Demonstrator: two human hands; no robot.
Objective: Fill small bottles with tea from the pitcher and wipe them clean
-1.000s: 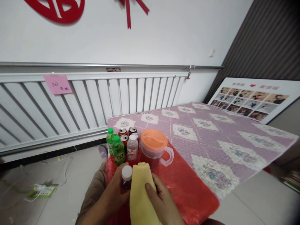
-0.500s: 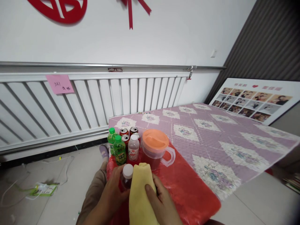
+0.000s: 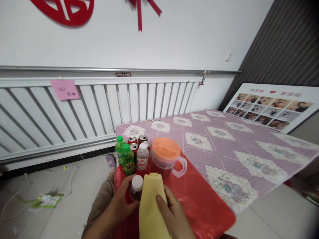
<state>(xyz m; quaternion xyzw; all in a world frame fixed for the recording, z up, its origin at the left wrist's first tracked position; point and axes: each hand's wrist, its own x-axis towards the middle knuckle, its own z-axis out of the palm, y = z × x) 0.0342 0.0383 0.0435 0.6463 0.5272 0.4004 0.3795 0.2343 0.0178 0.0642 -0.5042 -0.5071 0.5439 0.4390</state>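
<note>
My left hand [image 3: 124, 200] is wrapped round a small clear bottle [image 3: 136, 192] with a white cap. Dark liquid shows inside it, and the fingers hide much of its body. Right beside it, my right hand [image 3: 174, 210] grips a folded yellow cloth [image 3: 151, 209], thumb on top. The cloth's lower end runs out of view. Just beyond my hands stand a green-capped bottle [image 3: 128, 161], a second green-capped bottle [image 3: 119, 147] and a white-capped bottle [image 3: 142, 157]. A clear pitcher [image 3: 161, 167] with an orange lid [image 3: 166, 149] is to their right.
Several open drink cans [image 3: 132, 140] stand behind the bottles. Red plastic sheeting [image 3: 199, 202] covers the surface under everything. A bed with a purple patterned cover [image 3: 179, 134] adjoins it. Beyond is a white radiator [image 3: 107, 103]; a power strip [image 3: 48, 200] lies on the floor, left.
The capped bottle and the yellow cloth have shifted very slightly to the right in view, along with the whole scene. Both hands keep their holds.
</note>
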